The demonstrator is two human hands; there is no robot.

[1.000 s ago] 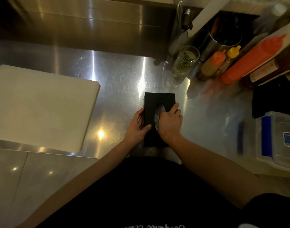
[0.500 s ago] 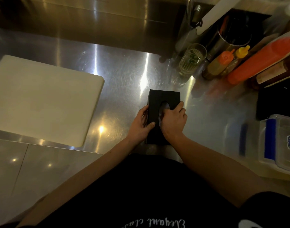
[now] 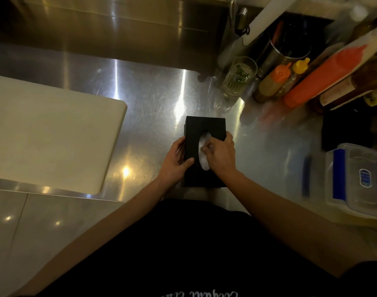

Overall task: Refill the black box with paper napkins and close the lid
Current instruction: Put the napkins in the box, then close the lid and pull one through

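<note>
White board (image 3: 50, 133) far left on steel counter (image 3: 153, 97). Left hand (image 3: 175, 162) clamps black box (image 3: 204, 127) at counter's front edge, lid on. Right hand (image 3: 220, 153) over slot, fingertips pinching white napkins (image 3: 202, 162). Bottles (image 3: 324, 80) back right.

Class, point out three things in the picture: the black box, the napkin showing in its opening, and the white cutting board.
black box (image 3: 213, 127): head view, far part of its lid.
napkin (image 3: 202, 144): head view, white patch inside the oval opening.
white cutting board (image 3: 52, 133): head view, middle of its top face.
</note>
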